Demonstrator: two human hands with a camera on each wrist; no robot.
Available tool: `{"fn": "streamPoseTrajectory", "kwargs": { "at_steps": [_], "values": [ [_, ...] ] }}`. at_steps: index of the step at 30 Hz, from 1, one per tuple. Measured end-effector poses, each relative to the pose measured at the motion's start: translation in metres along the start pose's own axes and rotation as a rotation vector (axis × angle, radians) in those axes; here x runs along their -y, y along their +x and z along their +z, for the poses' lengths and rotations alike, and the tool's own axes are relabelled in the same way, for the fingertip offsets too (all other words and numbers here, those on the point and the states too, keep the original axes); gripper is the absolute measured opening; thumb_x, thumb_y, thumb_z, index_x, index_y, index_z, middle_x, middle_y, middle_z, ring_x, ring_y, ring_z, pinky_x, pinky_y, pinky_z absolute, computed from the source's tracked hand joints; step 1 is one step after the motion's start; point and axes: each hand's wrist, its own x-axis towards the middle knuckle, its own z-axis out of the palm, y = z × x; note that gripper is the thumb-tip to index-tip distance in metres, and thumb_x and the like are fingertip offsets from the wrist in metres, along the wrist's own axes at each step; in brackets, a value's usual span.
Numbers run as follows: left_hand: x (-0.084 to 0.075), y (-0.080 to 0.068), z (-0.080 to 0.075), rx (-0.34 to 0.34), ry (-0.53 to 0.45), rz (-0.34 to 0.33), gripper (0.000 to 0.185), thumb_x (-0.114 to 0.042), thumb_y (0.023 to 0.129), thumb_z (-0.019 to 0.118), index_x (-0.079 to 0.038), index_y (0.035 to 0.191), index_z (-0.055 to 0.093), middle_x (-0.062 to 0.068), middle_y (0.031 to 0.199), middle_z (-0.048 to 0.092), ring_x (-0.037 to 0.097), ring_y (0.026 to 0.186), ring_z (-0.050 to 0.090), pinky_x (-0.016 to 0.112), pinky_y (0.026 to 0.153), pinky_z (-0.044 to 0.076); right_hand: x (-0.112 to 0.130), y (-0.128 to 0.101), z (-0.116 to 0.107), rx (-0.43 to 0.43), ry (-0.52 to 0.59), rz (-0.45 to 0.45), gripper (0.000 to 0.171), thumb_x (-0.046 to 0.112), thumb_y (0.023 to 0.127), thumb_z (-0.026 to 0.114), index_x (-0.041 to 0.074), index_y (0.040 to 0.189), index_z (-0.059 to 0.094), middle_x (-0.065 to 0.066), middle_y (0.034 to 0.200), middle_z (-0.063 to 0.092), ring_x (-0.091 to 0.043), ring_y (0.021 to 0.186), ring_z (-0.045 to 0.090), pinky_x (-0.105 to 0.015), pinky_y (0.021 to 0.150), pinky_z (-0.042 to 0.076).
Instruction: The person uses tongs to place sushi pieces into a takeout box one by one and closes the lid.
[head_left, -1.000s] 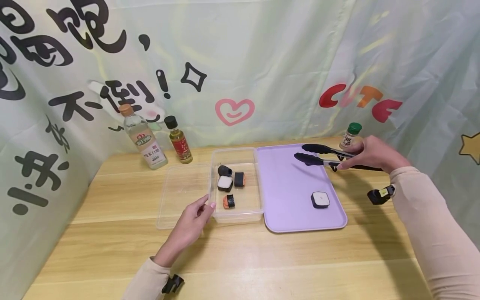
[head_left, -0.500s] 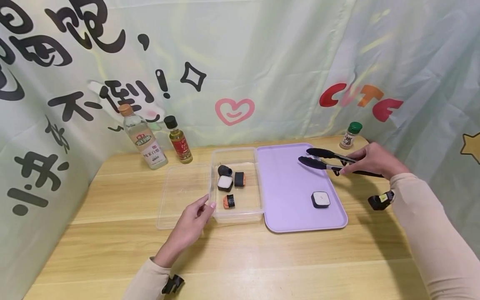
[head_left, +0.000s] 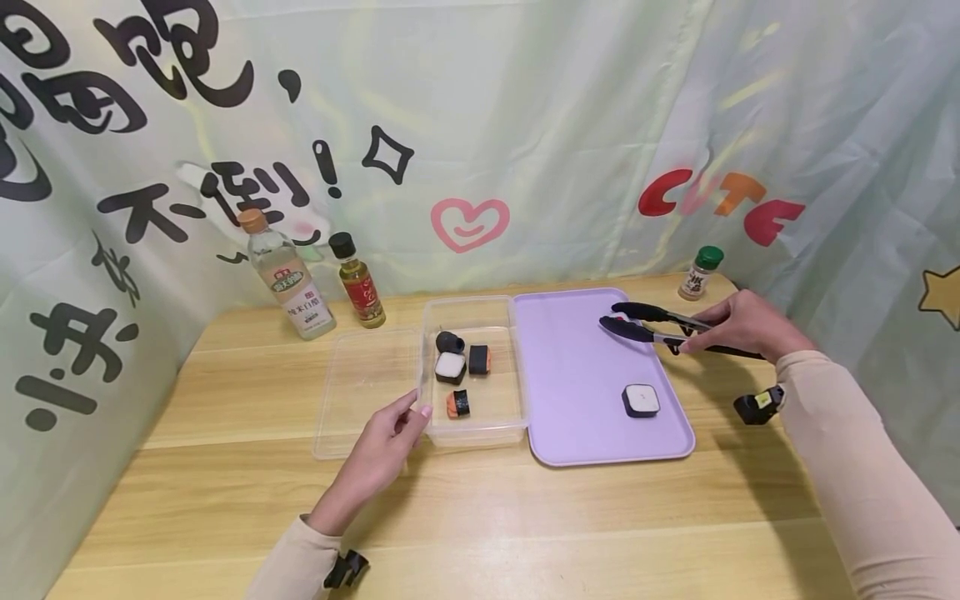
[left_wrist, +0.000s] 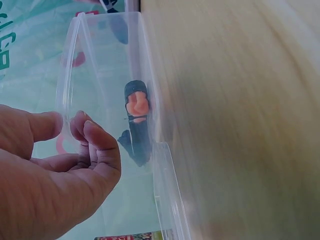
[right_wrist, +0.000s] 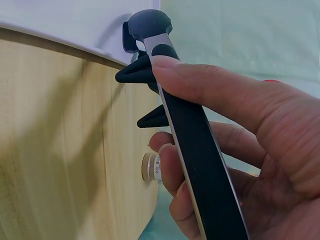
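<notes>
My left hand [head_left: 382, 446] pinches the near left rim of a clear plastic container [head_left: 480, 428], thumb outside and fingers curled in the left wrist view. Inside sit several sushi pieces: a white-topped one [head_left: 450, 365], a dark round one [head_left: 448, 341], and two with orange filling, one nearer the front [head_left: 457, 404]. My right hand [head_left: 750, 325] grips black-tipped tongs [head_left: 628, 328], also close up in the right wrist view. Their tips are over the back right of the purple tray [head_left: 570, 442], where a small reddish-white bit shows between them, mostly hidden. A square white-topped sushi piece [head_left: 641, 400] rests on the tray.
A clear lid [head_left: 360, 392] lies flat left of the container. Behind it stand a tall clear bottle [head_left: 292, 287] and a smaller oil bottle [head_left: 362, 287]. A green-capped shaker [head_left: 699, 275] is at the back right. A printed curtain [head_left: 570, 167] backs the wooden table [head_left: 480, 517].
The tongs have shifted slightly right and down over the tray's back corner, and their tips have come closer together. My left hand and the container have stayed put.
</notes>
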Motion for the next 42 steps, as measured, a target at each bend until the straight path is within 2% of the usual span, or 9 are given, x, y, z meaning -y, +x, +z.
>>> {"fn": "streamPoseTrajectory", "kwargs": {
  "at_steps": [2, 9, 17, 22, 30, 36, 38, 42],
  "values": [
    [0.0, 0.0, 0.0, 0.0, 0.001, -0.003, 0.057, -0.03, 0.107, 0.055, 0.002, 0.152, 0.041, 0.013, 0.079, 0.057, 0.015, 0.06, 0.044, 0.024, 0.049, 0.035, 0.0, -0.001, 0.0, -0.001, 0.005, 0.0, 0.081, 0.046, 0.072, 0.091, -0.008, 0.127, 0.066, -0.031, 0.128, 0.061, -0.042, 0.113, 0.054, -0.048, 0.086, 0.05],
    [0.002, 0.0, 0.0, 0.001, 0.006, 0.006, 0.06, -0.033, 0.107, 0.055, 0.004, 0.152, 0.041, 0.01, 0.078, 0.056, 0.014, 0.061, 0.044, 0.025, 0.049, 0.036, -0.002, -0.002, 0.001, -0.006, 0.02, -0.009, 0.078, 0.045, 0.073, 0.091, -0.006, 0.126, 0.067, -0.03, 0.126, 0.063, -0.039, 0.112, 0.056, -0.039, 0.081, 0.05],
    [-0.001, -0.001, 0.0, 0.003, 0.005, 0.001, 0.059, -0.032, 0.107, 0.054, 0.002, 0.152, 0.04, 0.008, 0.077, 0.056, 0.015, 0.06, 0.044, 0.025, 0.049, 0.035, 0.002, -0.004, -0.002, -0.011, 0.07, -0.01, 0.075, 0.041, 0.076, 0.09, -0.007, 0.128, 0.066, -0.03, 0.131, 0.06, -0.046, 0.121, 0.05, -0.056, 0.093, 0.047],
    [0.0, -0.001, -0.001, 0.006, 0.007, -0.009, 0.059, -0.032, 0.107, 0.054, 0.002, 0.153, 0.04, 0.011, 0.079, 0.056, 0.015, 0.06, 0.043, 0.025, 0.049, 0.035, 0.01, -0.007, -0.005, -0.018, 0.067, -0.011, 0.078, 0.045, 0.074, 0.09, -0.006, 0.129, 0.066, -0.03, 0.132, 0.059, -0.046, 0.121, 0.051, -0.058, 0.094, 0.046],
    [0.0, -0.002, -0.001, 0.005, 0.001, -0.018, 0.059, -0.032, 0.107, 0.054, 0.001, 0.153, 0.04, 0.015, 0.081, 0.058, 0.015, 0.061, 0.045, 0.025, 0.049, 0.036, 0.029, -0.01, -0.01, -0.018, 0.037, -0.045, 0.08, 0.05, 0.072, 0.09, 0.0, 0.13, 0.067, -0.028, 0.134, 0.058, -0.046, 0.124, 0.051, -0.05, 0.09, 0.048],
    [0.0, -0.001, -0.001, 0.003, -0.006, -0.006, 0.059, -0.032, 0.107, 0.054, 0.002, 0.153, 0.04, 0.013, 0.08, 0.057, 0.015, 0.062, 0.045, 0.025, 0.05, 0.036, 0.047, -0.014, -0.009, -0.057, 0.009, -0.083, 0.076, 0.045, 0.071, 0.092, 0.001, 0.128, 0.068, -0.028, 0.128, 0.063, -0.034, 0.111, 0.057, -0.036, 0.077, 0.045],
    [0.0, -0.001, -0.001, 0.003, -0.007, -0.004, 0.059, -0.031, 0.107, 0.055, 0.002, 0.153, 0.04, 0.012, 0.08, 0.057, 0.015, 0.063, 0.045, 0.025, 0.05, 0.036, 0.054, -0.015, -0.008, -0.059, 0.008, -0.092, 0.076, 0.045, 0.071, 0.093, 0.001, 0.127, 0.069, -0.026, 0.123, 0.066, -0.032, 0.106, 0.055, -0.036, 0.074, 0.044],
    [-0.001, -0.001, -0.001, 0.005, -0.008, -0.004, 0.059, -0.031, 0.107, 0.055, 0.001, 0.153, 0.04, 0.012, 0.08, 0.056, 0.014, 0.062, 0.045, 0.025, 0.049, 0.036, 0.07, -0.018, -0.008, -0.056, -0.002, -0.116, 0.075, 0.045, 0.07, 0.093, 0.001, 0.127, 0.07, -0.025, 0.123, 0.066, -0.037, 0.114, 0.054, -0.04, 0.077, 0.047]
  ]
}}
